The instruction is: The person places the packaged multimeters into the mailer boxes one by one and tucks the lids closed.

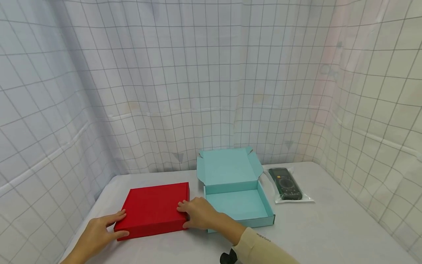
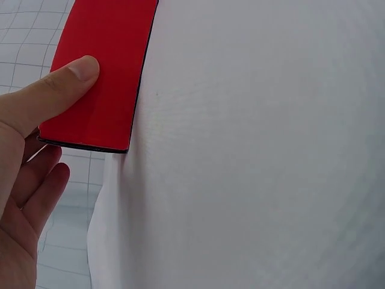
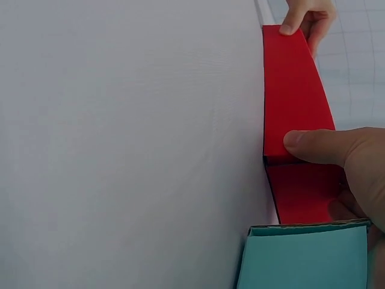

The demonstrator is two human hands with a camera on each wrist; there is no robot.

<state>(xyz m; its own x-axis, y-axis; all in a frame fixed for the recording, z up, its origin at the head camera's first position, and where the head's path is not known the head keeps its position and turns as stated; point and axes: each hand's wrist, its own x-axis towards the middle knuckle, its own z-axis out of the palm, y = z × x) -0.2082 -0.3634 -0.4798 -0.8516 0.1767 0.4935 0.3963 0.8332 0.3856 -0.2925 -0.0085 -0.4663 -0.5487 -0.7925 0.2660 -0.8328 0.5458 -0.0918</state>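
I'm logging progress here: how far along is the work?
Done: the turquoise box already stands open. In hand: the closed red box, gripped by the left hand and right hand at opposite sides. Possibly remaining: the bagged multimeter, lying beside the turquoise box.

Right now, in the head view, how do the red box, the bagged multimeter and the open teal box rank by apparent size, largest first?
1. Open teal box, counting its raised lid; an arm hides part of it
2. Red box
3. Bagged multimeter, clearly smallest
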